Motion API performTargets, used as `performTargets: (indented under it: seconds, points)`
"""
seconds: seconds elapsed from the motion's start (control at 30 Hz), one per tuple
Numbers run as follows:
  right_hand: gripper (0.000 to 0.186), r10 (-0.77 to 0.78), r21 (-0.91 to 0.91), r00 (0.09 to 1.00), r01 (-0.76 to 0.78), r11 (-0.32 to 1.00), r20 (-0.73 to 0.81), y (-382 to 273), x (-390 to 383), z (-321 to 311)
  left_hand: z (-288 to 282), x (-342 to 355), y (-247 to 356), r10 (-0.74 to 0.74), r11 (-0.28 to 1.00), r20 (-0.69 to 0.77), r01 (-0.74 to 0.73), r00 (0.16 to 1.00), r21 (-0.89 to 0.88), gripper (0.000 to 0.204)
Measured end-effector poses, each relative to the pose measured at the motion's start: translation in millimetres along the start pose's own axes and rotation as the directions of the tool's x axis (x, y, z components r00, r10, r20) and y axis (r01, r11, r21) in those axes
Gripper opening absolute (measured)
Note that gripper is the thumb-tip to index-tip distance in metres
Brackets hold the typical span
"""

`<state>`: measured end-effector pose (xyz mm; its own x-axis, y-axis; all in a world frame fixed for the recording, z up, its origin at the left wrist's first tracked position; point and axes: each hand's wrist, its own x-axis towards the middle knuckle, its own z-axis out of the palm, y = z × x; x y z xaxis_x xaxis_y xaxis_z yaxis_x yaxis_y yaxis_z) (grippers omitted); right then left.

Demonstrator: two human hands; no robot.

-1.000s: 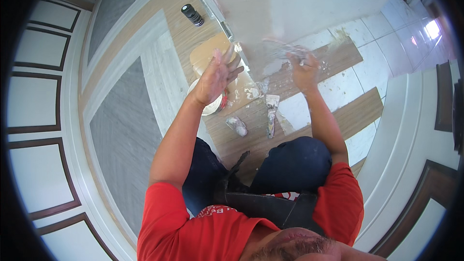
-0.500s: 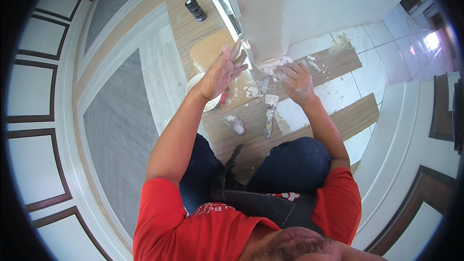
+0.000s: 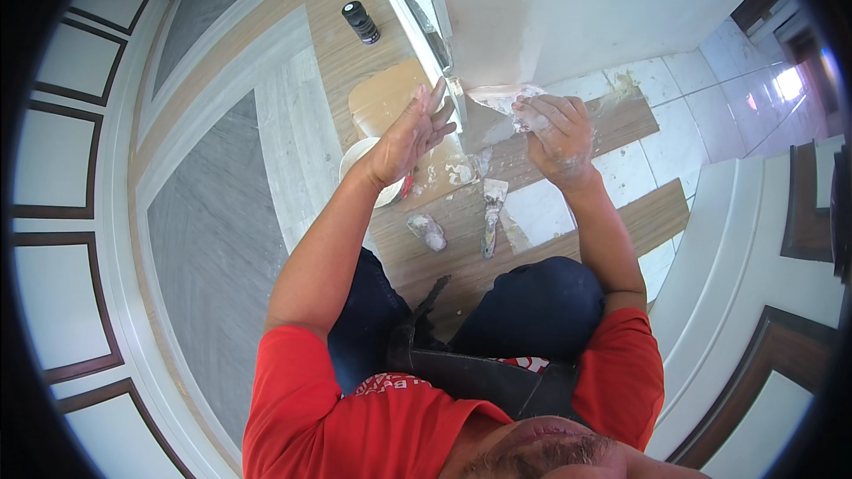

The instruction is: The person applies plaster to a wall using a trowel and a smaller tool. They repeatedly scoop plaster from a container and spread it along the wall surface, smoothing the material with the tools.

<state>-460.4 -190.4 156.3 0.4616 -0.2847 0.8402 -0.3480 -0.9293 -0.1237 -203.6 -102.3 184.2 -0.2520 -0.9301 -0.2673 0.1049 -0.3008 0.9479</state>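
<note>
My right hand [image 3: 561, 137] is closed around a putty knife [image 3: 502, 98] caked with whitish filler, its wide blade beside the foot of the wall [image 3: 497, 44]. Much of its handle is hidden by my fingers. My left hand [image 3: 410, 135] is raised with fingers apart and holds nothing, near the metal-edged wall end [image 3: 451, 80]. Under that wrist stands a white tub [image 3: 353, 153], partly hidden. A second putty knife [image 3: 492, 217], smeared with filler, lies on the boards between my hands and knees. Left of it rests a whitish, filler-covered lump [image 3: 428, 232].
A black bottle [image 3: 360, 23] lies or stands on the wood-look floor beyond a tan sheet [image 3: 382, 98]. Loose planks [image 3: 612, 124] cover white tiles on the right, with filler crumbs scattered about. White panelled cabinets [image 3: 67, 302] flank the left; a white panelled surface [image 3: 737, 302] stands right.
My right hand has moved slightly right and turned, tipping the putty knife up from the planks. My left hand has barely moved.
</note>
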Motion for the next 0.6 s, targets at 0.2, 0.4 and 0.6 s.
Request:
performTargets:
  seconds: [0.2,0.4,0.6]
  points:
    - [0.045,-0.009,-0.014,0.997,0.008,1.000,-0.079,-5,31,-16,-2,0,0,-0.010,1.000,0.016,0.010,1.000,0.004,0.113]
    - [0.034,0.121,-0.013,0.965,-0.127,0.992,-0.233,1,48,-37,-3,2,-3,-0.007,1.000,0.022,0.007,1.000,-0.007,0.112]
    - [0.017,0.705,0.360,0.665,-0.612,0.704,-0.249,-7,35,-43,-2,-2,3,-0.023,1.000,0.017,0.022,1.000,0.016,0.112]
